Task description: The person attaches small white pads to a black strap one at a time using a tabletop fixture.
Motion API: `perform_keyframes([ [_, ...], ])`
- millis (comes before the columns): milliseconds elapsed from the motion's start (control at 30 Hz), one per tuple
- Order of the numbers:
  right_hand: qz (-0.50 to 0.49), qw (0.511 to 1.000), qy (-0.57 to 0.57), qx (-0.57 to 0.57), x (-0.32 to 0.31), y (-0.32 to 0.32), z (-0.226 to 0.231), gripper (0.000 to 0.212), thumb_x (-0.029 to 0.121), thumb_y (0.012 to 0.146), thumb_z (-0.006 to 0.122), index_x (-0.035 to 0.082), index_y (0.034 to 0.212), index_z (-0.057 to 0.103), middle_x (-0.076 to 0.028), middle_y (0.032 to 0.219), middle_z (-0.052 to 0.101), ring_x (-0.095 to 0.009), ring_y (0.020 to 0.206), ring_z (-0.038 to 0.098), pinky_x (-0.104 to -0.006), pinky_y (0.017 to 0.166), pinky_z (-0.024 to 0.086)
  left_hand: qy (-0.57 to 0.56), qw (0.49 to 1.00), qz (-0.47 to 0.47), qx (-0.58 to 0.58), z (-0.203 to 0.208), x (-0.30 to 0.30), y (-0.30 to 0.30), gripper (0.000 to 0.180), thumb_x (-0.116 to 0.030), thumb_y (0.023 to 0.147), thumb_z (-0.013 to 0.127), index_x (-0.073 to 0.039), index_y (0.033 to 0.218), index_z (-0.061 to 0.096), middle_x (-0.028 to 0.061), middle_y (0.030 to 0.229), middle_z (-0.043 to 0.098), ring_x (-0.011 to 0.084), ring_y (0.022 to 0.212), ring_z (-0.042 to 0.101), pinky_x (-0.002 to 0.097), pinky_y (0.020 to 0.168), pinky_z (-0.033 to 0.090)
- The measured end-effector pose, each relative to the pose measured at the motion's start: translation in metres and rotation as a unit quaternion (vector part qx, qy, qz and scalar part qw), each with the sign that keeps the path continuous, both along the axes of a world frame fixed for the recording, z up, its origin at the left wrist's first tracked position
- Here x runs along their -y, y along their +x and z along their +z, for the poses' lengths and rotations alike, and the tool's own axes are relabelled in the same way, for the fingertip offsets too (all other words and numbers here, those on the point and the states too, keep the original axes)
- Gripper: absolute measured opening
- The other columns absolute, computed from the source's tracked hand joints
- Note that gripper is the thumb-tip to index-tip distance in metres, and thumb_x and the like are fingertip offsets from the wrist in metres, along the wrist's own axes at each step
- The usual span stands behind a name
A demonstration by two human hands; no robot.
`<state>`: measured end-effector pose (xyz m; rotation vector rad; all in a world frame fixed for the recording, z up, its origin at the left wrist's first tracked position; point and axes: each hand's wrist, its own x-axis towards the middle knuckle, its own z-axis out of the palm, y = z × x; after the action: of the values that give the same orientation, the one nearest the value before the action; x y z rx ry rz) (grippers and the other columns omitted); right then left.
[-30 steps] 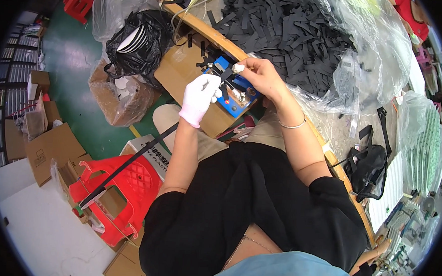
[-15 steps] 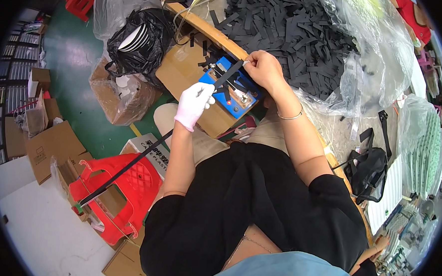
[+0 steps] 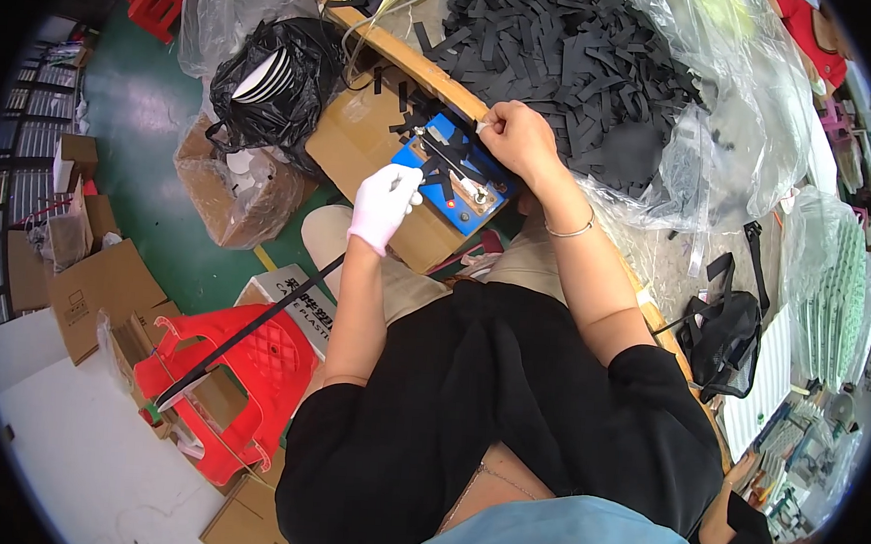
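My left hand (image 3: pixel 383 206), in a white glove with a pink cuff, is closed with curled fingers beside a blue machine (image 3: pixel 466 217). A long black strap (image 3: pixel 256 320) runs up from the lower left to my left wrist and passes out of sight by the glove. My bare right hand (image 3: pixel 517 138) pinches at the wooden table edge, with a small white bit at its fingertips; what else it holds is hidden. The blue machine has a metal rod and a red spot, and short black strips (image 3: pixel 441 172) lie on it.
A heap of cut black strips (image 3: pixel 554 71) covers the table beyond my right hand. The machine rests on a cardboard box (image 3: pixel 349 135). A red stool (image 3: pixel 279 348) stands at the left, near a black plastic bag (image 3: pixel 314 59). Another person's arm (image 3: pixel 723 523) shows at lower right.
The black strip stretched between my hands is gone from there. A dark blurred shape now shows over the heap on the table. Both hands have barely moved.
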<state>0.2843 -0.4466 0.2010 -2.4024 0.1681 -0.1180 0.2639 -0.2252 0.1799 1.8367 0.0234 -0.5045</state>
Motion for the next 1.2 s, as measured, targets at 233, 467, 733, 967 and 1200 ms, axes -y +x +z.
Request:
perform_keyframes([
  [233, 0.067, 0.969, 0.237, -0.023, 0.012, -0.009, -0.007, 0.014, 0.014, 0.083, 0.06, 0.0, 0.086, 0.063, 0.001, 0.074, 0.06, -0.004, 0.069, 0.05, -0.0219, 0.061, 0.043, -0.147, 0.989, 0.014, -0.009, 0.033, 0.013, -0.003, 0.016, -0.021, 0.087, 0.055, -0.006, 0.088, 0.06, -0.0023, 0.064, 0.056, 0.0028, 0.053, 0.046, 0.0159, 0.048, 0.034],
  [467, 0.088, 0.934, 0.345, -0.044, 0.001, -0.018, 0.006, 0.019, 0.015, 0.074, 0.064, -0.003, 0.08, 0.064, -0.006, 0.066, 0.06, -0.007, 0.06, 0.05, -0.0231, 0.057, 0.043, -0.161, 0.987, 0.002, -0.005, 0.026, 0.03, 0.004, 0.015, -0.017, 0.087, 0.056, -0.003, 0.089, 0.061, 0.0003, 0.066, 0.057, 0.0043, 0.055, 0.048, 0.0173, 0.049, 0.037],
  [733, 0.008, 0.998, 0.054, -0.001, 0.009, -0.001, 0.0, 0.017, 0.017, 0.067, 0.061, 0.003, 0.077, 0.065, -0.011, 0.07, 0.06, -0.027, 0.069, 0.059, -0.0364, 0.064, 0.047, -0.072, 0.997, 0.004, -0.02, 0.018, 0.007, 0.001, 0.018, -0.019, 0.086, 0.057, -0.002, 0.086, 0.062, 0.0011, 0.065, 0.057, 0.0049, 0.055, 0.047, 0.0182, 0.05, 0.037],
  [967, 0.009, 0.999, 0.022, -0.034, 0.005, 0.004, 0.005, 0.016, 0.017, 0.067, 0.06, 0.003, 0.073, 0.065, -0.013, 0.074, 0.06, -0.031, 0.073, 0.06, -0.039, 0.066, 0.047, -0.041, 0.999, 0.001, -0.026, 0.003, 0.0, 0.003, 0.017, -0.019, 0.086, 0.057, -0.002, 0.083, 0.062, 0.0009, 0.064, 0.057, 0.0048, 0.054, 0.047, 0.0184, 0.05, 0.037],
  [1200, 0.016, 1.0, -0.016, -0.002, 0.004, -0.001, -0.002, 0.016, 0.017, 0.068, 0.064, 0.004, 0.077, 0.061, -0.009, 0.072, 0.056, -0.024, 0.067, 0.058, -0.0347, 0.062, 0.045, -0.061, 0.998, 0.01, -0.013, 0.005, -0.005, 0.0, 0.015, -0.018, 0.086, 0.057, -0.003, 0.083, 0.061, 0.0003, 0.065, 0.056, 0.0048, 0.054, 0.047, 0.0184, 0.049, 0.037],
])
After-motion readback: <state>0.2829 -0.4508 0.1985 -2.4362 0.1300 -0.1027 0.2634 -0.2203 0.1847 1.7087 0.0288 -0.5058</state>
